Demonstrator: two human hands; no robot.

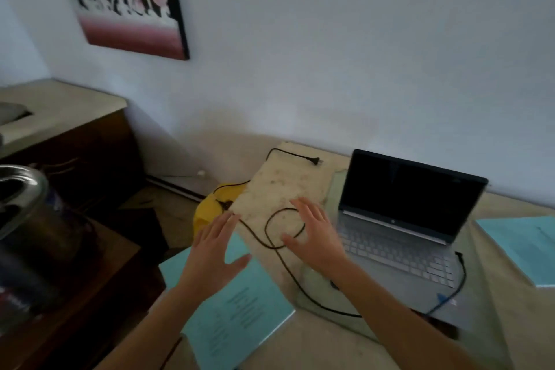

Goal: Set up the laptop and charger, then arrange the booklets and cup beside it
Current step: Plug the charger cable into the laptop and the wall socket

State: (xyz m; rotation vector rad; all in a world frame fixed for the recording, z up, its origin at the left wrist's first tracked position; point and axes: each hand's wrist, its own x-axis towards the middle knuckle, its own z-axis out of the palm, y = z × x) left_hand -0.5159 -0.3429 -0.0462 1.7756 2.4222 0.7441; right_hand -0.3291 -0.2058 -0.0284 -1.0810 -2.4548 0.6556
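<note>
A silver laptop (399, 237) stands open on the beige table (330, 345), its screen dark. A black charger cable (271, 245) loops over a raised stone slab (282, 192) left of it; its plug (315, 161) lies at the slab's far end, and the cable's other end runs round to the laptop's right side. My right hand (315, 234) hovers with fingers spread over the cable loop. My left hand (214, 252) is spread above a light blue booklet (240, 309). Another blue booklet (522, 246) lies right of the laptop. No cup is in view.
A yellow object (207, 210) sits below the slab's left edge. A dark wooden stand (72, 294) with a metal pot (24, 204) is at the left. A counter (60, 105) runs along the far left wall, under a framed picture (126, 0).
</note>
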